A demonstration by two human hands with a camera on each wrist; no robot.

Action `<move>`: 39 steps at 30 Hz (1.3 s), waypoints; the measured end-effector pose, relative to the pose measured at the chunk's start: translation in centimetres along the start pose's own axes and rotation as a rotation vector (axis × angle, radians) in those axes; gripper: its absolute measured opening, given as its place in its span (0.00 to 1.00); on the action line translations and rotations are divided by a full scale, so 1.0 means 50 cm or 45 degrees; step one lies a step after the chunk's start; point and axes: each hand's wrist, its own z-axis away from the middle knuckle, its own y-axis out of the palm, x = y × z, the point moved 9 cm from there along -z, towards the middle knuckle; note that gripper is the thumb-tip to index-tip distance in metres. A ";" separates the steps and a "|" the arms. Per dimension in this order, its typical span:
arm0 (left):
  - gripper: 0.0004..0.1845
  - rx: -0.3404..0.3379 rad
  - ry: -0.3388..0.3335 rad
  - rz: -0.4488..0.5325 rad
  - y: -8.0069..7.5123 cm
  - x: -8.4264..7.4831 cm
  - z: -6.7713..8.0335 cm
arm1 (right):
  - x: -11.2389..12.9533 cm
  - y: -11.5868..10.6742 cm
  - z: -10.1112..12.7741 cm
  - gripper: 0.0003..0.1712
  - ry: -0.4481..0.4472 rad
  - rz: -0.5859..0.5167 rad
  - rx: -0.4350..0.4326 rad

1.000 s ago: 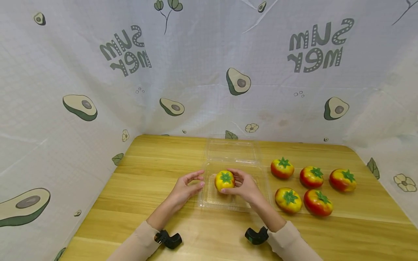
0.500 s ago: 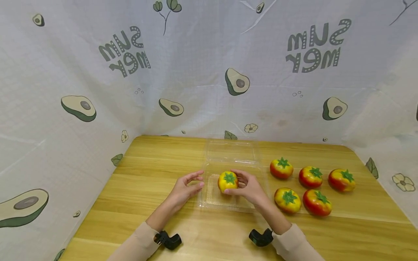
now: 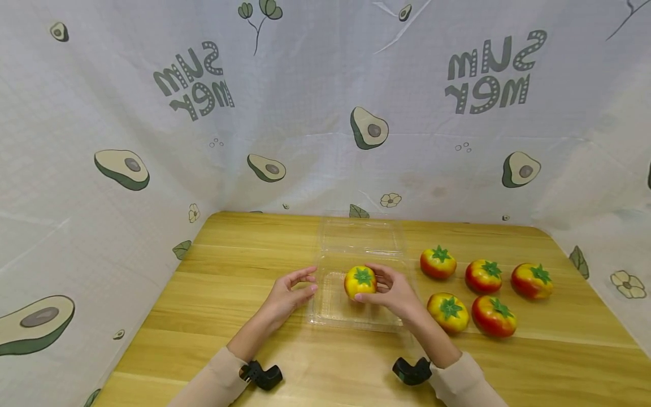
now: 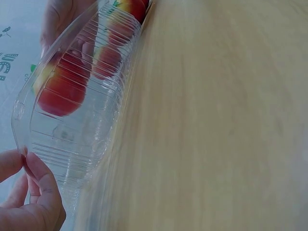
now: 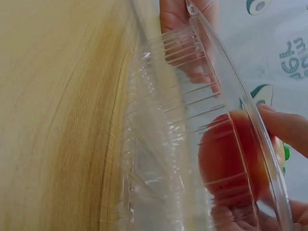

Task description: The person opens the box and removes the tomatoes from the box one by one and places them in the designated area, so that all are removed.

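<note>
A clear plastic clamshell container (image 3: 356, 323) lies open on the table, its lid (image 3: 362, 233) folded back toward the curtain. My left hand (image 3: 286, 294) is at its left side; thumb and fingers pinch the rim (image 4: 24, 120) in the left wrist view. My right hand (image 3: 394, 291) holds a yellow-and-red tomato (image 3: 360, 282) with a green star-shaped top, thumb in front and fingers behind. The tomato is over the container's base and seems raised off its floor. Through the ribbed wall, the right wrist view shows the red underside of the tomato (image 5: 231, 163).
Several more tomatoes lie to the right of the container, the nearest being a yellow one (image 3: 448, 312) and a redder one (image 3: 438, 262). A wooden table (image 3: 213, 316) carries everything. Behind and beside it hangs a printed curtain (image 3: 305, 102).
My right hand has carried the tomato a little to the right over the container. My left hand and the container have stayed nearly in place.
</note>
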 end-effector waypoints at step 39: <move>0.28 0.009 -0.008 -0.004 -0.001 -0.002 0.001 | 0.027 -0.083 0.015 0.42 -0.123 0.093 -0.009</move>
